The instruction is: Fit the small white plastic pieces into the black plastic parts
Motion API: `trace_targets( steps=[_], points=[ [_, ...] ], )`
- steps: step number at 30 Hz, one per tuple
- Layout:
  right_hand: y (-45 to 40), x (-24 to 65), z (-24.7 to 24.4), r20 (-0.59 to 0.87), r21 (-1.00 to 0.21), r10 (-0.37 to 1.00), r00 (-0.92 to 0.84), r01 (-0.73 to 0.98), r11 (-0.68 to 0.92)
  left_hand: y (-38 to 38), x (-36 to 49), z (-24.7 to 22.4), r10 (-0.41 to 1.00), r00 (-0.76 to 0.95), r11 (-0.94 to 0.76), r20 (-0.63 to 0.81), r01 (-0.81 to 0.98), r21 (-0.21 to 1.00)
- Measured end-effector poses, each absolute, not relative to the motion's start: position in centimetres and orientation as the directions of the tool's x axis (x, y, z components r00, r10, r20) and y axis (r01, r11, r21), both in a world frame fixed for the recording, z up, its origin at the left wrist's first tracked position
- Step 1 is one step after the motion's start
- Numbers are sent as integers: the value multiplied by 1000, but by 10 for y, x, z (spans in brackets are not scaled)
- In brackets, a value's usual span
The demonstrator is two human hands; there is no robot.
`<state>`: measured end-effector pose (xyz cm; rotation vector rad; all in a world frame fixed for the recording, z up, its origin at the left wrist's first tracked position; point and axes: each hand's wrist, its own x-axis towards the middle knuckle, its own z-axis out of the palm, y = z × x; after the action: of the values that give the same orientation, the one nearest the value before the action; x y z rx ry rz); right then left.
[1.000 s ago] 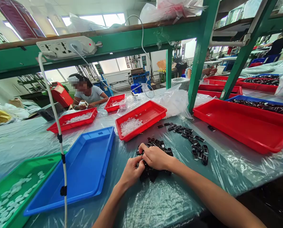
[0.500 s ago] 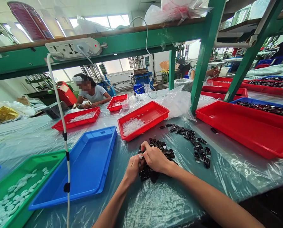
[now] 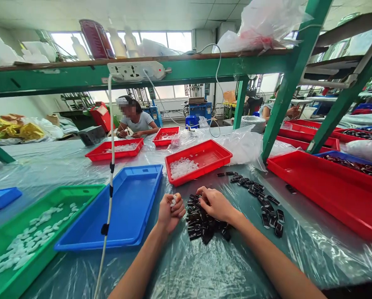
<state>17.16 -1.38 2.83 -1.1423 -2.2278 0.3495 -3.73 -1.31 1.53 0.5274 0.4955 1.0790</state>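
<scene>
My left hand is closed, palm turned up, around several small white pieces that show at its thumb and fingertips. It is beside the left edge of a heap of small glossy black pieces on the plastic-covered table. My right hand reaches over the top of that heap, fingers bent and thumb apart from them. Its fingertips are at the black pieces, and I see nothing held between them. More black pieces lie in a loose curved band to the right.
Beyond the heap, a red tray holds white pieces. At left are a blue tray and a green tray with white discs. A white cable hangs before them. A large red tray is at right; a person sits opposite.
My hands were together over the black heap. The left has drawn away leftward, turned up with white pieces showing; the right has parted from it. The view has levelled.
</scene>
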Motion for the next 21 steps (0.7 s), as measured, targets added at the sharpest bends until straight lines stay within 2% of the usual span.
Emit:
trace_targets(
  steps=[3, 6, 8, 10, 13, 15, 17, 19, 21],
  points=[
    [-9, 190, 40, 488, -407, 786, -379, 698, 589, -8, -48, 17, 940, 311, 335, -140, -764, 551],
    [-9, 220, 50, 569, -447, 805, -171, 757, 477, -5, -52, 16, 943, 255, 331, -215, -798, 503],
    [-18, 247, 53, 545, -465, 836, -68, 805, 369, -4, -50, 14, 932, 237, 347, -273, -804, 484],
    [-35, 276, 51, 446, -436, 895, -8, 871, 225, -4, -47, 14, 921, 238, 366, -309, -799, 476],
    [-70, 319, 45, 204, -300, 968, 143, 951, -77, -3, -41, 15, 911, 255, 392, -323, -777, 492],
    [-91, 341, 40, 48, -166, 951, 304, 942, -293, -3, -39, 17, 910, 262, 399, -322, -765, 505],
    [-108, 355, 37, -42, -78, 910, 412, 907, -414, -4, -39, 19, 909, 266, 402, -321, -762, 507],
    [-120, 360, 33, -55, -102, 935, 351, 929, -355, -4, -40, 20, 910, 264, 400, -319, -764, 507],
    [-127, 361, 30, -10, -174, 989, 148, 974, -147, -4, -42, 20, 914, 257, 390, -314, -766, 511]
  ],
)
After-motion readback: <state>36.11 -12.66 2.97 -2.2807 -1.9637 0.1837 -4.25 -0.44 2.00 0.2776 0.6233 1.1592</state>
